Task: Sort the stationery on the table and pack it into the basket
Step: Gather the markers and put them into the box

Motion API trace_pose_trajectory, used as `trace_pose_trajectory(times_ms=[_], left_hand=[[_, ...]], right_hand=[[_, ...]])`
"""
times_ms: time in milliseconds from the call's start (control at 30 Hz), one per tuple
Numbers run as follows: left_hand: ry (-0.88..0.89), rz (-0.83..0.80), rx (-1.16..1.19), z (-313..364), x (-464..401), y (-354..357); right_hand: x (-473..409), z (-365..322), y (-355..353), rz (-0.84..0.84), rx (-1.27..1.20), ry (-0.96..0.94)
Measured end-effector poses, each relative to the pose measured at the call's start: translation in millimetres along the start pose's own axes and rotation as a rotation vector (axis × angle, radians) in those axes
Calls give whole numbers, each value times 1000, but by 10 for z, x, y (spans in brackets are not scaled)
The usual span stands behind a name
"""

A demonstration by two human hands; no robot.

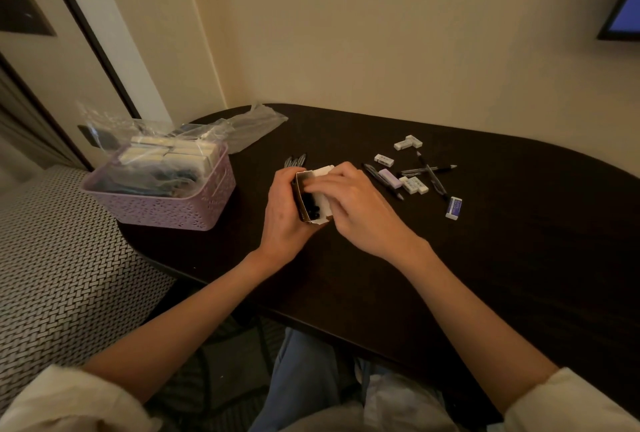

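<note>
We see lilac perforated basket (162,209) at surface's left end, holding bagged white boxes. Small open carton (313,197) of dark pens sits mid-surface. Loose pens (429,173) and white erasers (412,184) lie scattered right.

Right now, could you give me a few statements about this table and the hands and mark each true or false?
1. The left hand grips a small open box. True.
2. The basket is blue. False: it is purple.
3. Loose pens and erasers lie to the right of the hands. True.
4. The right hand rests flat on the table, away from the box. False: its fingers are at the box's open top.
5. The basket holds nothing. False: packed boxes and plastic wrap are in it.
</note>
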State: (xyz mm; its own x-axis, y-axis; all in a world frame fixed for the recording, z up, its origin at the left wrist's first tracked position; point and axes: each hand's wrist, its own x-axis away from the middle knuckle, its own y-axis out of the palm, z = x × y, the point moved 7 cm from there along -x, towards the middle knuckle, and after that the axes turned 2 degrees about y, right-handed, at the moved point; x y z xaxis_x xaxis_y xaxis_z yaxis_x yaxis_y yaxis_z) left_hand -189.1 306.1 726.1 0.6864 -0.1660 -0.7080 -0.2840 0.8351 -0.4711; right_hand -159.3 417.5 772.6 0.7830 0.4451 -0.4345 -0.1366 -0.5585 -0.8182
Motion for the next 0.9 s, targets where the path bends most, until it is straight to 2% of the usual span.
trace_pose_trajectory(times_ms=[133,233,300,433,600,700,900], left_hand=[[-5,43,16,-22,-6,-114],[-36,82,-33,-106,2,-248],[-75,120,-64,-191,8,-370],[-139,172,-107,-364,72,-595],[-163,202,-122,-494,151,-772],[-181,207,-104,-579,163,-821],[-198,206,-97,-622,117,-851]], right_hand=[[45,53,-198,321,-132,-7],[56,136,-238,437,-113,54],[-3,249,-155,391,-104,166],[-275,539,192,116,-33,370],[-675,705,603,-124,-8,404],[-938,763,845,-164,10,434],[-1319,1209,1370,-162,-187,777]])
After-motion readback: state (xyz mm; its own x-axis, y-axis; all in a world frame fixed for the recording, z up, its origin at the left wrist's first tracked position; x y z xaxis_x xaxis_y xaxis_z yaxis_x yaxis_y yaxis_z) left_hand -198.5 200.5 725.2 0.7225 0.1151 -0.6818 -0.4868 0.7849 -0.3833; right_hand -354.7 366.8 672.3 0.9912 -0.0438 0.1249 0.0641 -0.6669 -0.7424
